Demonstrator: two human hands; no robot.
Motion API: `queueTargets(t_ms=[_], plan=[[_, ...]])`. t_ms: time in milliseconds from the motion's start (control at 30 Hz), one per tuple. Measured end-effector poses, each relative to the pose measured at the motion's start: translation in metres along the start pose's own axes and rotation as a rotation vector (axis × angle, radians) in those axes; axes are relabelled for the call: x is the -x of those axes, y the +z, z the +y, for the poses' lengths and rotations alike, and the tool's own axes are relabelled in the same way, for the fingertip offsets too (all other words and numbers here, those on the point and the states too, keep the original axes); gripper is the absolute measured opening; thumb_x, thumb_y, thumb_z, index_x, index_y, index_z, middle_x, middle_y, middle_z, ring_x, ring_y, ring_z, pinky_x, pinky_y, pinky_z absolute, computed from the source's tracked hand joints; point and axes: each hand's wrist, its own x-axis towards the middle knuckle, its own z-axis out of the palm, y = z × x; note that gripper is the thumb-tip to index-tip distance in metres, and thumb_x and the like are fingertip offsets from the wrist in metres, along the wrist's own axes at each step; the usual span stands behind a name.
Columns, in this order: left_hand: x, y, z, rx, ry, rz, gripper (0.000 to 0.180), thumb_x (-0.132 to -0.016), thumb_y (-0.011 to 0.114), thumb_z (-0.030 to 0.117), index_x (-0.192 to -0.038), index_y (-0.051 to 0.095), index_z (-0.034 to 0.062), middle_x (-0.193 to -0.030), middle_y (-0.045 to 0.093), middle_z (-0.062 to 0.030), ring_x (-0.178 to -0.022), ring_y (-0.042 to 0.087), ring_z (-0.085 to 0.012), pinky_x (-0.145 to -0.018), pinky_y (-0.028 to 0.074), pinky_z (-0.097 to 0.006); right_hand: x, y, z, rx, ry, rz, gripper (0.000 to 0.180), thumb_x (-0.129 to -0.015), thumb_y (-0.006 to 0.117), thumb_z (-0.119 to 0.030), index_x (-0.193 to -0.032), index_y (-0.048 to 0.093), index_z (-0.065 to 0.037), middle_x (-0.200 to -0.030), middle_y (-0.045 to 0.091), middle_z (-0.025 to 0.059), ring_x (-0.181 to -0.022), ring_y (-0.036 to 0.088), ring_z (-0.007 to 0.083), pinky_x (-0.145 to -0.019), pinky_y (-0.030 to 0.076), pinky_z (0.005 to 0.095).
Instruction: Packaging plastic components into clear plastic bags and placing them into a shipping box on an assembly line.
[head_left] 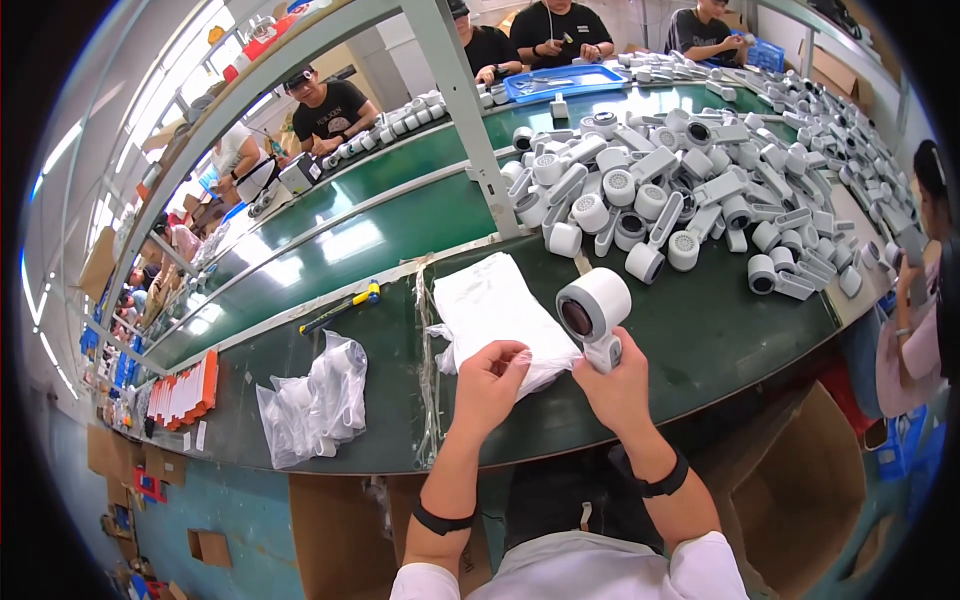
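My right hand (615,385) is wrapped round the handle of a white-and-grey handheld device (608,295). The device has a round drum head with a dark lens-like face, and stands tilted up over the bench. My left hand (488,388) is closed in a pinch on the near edge of a thin, clear-white plastic bag. That bag belongs to a flat stack of white plastic bags (495,305) lying in front of me. The stack's near corner reaches between my two hands, close to the right thumb.
A large heap of similar devices (650,190) covers the back right of the green bench (390,440). Bagged devices (318,405) lie left, near a yellow-and-black tool (340,308) and orange-white packets (185,393). A metal post (460,110) rises ahead; a cardboard box (800,490) stands below right. Co-workers sit across.
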Motion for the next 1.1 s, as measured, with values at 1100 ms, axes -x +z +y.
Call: queueTargets(t_ms=[1100], plan=[[0.01,0.038,0.0,0.393,-0.132,0.145,0.017,-0.093,0.065,0.013,-0.102,0.064,-0.0014,-0.076,0.06,-0.0007,-0.057,0.051,-0.0062,-0.05,0.04,-0.022,0.028,-0.025,0.007,-0.149,0.048,-0.008,0.039,-0.076,0.077,-0.007,-0.107,0.054,-0.003,-0.089,0.061,0.0028,-0.067,0.055,0.0076,-0.057,0.046,0.0228]])
